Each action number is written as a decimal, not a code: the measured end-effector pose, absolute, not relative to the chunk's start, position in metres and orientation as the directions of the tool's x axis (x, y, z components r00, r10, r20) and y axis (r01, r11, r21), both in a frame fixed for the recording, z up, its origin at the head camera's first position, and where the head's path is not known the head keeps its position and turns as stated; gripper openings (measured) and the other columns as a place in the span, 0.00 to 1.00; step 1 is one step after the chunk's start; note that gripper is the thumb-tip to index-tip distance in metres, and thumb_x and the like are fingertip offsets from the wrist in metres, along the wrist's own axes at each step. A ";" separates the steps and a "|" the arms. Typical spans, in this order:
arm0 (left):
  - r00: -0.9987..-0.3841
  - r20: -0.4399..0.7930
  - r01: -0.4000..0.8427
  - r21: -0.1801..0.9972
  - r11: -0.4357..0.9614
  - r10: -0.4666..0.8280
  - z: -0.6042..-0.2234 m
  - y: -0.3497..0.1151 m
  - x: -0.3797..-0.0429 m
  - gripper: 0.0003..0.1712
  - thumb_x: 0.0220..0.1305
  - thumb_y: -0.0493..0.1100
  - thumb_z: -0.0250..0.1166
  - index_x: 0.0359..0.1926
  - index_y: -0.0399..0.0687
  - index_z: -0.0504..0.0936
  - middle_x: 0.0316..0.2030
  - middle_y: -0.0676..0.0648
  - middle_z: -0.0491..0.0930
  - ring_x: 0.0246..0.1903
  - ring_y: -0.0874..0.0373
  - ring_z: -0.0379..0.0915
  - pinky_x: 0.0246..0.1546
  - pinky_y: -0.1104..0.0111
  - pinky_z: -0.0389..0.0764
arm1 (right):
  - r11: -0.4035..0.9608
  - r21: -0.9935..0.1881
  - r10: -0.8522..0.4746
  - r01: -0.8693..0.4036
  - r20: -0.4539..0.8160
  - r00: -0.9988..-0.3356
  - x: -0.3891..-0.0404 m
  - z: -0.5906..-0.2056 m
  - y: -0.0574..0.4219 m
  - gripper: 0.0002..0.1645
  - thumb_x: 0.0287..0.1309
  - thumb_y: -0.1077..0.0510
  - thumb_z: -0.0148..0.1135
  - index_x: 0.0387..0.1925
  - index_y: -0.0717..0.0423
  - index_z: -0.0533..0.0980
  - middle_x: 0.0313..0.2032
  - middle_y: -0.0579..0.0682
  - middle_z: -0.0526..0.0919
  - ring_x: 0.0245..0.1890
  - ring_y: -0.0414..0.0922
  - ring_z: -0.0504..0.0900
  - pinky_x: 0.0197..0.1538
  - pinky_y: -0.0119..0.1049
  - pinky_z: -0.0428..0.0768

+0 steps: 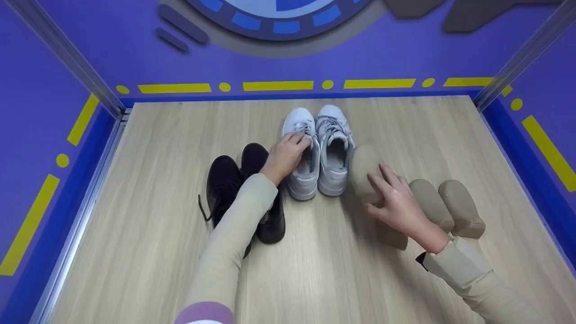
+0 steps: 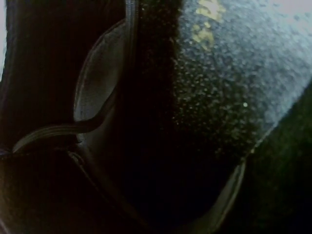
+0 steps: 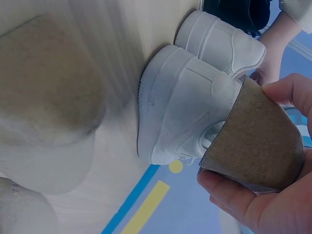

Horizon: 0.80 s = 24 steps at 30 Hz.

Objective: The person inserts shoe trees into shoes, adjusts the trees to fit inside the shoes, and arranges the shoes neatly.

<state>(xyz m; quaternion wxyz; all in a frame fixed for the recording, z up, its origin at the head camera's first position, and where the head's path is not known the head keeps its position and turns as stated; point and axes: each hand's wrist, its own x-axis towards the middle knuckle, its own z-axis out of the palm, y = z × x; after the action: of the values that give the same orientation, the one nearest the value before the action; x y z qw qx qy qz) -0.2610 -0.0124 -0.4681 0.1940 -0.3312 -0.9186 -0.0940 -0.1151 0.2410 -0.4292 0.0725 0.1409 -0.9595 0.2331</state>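
My left hand (image 1: 288,153) grips the left white sneaker (image 1: 302,188) at its tongue and laces, the thumb hidden. Beside it stands the other white sneaker (image 1: 333,180), toe pointing to the back wall. In my right hand (image 1: 400,202) is a beige molded shoe insert (image 1: 365,168), close to the right sneaker. The right wrist view shows thumb and fingers around the insert's flat brown end (image 3: 253,141). Under that hand, part of another beige insert (image 1: 392,237) shows. Black lace-up shoes (image 1: 222,180) lie below the left forearm.
Two more beige inserts (image 1: 429,202) lie side by side to the right of my right hand. A loose black lace (image 1: 202,207) sticks out leftward. The wooden tabletop (image 1: 306,270) is bounded by purple panels (image 1: 270,67) at the back and sides. A black shoe's dark interior (image 2: 146,146) fills the left wrist view.
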 end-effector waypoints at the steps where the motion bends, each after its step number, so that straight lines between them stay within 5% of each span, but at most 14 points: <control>1: -0.713 0.405 0.646 0.064 0.760 0.572 -0.467 -0.013 -0.261 0.12 0.56 0.36 0.55 0.43 0.48 0.73 0.49 0.45 0.75 0.50 0.50 0.70 0.44 0.60 0.76 | 0.852 -0.428 -0.238 -0.303 0.200 -0.951 -0.115 -0.428 0.241 0.39 0.35 0.58 0.67 0.54 0.62 0.68 0.61 0.67 0.58 0.52 0.65 0.64 0.47 0.58 0.67; 12: -0.757 0.260 0.647 0.169 0.744 0.599 -0.453 -0.017 -0.267 0.22 0.54 0.33 0.55 0.51 0.53 0.73 0.52 0.46 0.74 0.50 0.51 0.71 0.48 0.63 0.73 | 0.857 -0.418 -0.261 -0.301 0.152 -0.953 -0.118 -0.421 0.235 0.38 0.36 0.58 0.67 0.55 0.60 0.68 0.61 0.65 0.58 0.52 0.63 0.64 0.47 0.57 0.68; 24: -0.796 0.149 0.605 0.238 0.760 0.587 -0.440 -0.016 -0.275 0.26 0.54 0.33 0.55 0.54 0.55 0.72 0.46 0.46 0.75 0.41 0.51 0.73 0.41 0.63 0.75 | 0.842 -0.436 -0.274 -0.317 0.160 -0.948 -0.122 -0.414 0.230 0.38 0.34 0.58 0.66 0.54 0.60 0.69 0.61 0.65 0.59 0.53 0.65 0.64 0.48 0.57 0.67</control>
<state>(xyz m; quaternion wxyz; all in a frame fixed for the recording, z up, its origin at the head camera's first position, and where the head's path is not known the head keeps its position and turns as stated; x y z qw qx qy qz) -0.2753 -0.0161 -0.4399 0.0323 -0.3179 -0.9374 -0.1382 -0.1222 0.2303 -0.4139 0.0455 0.1543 -0.9586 0.2350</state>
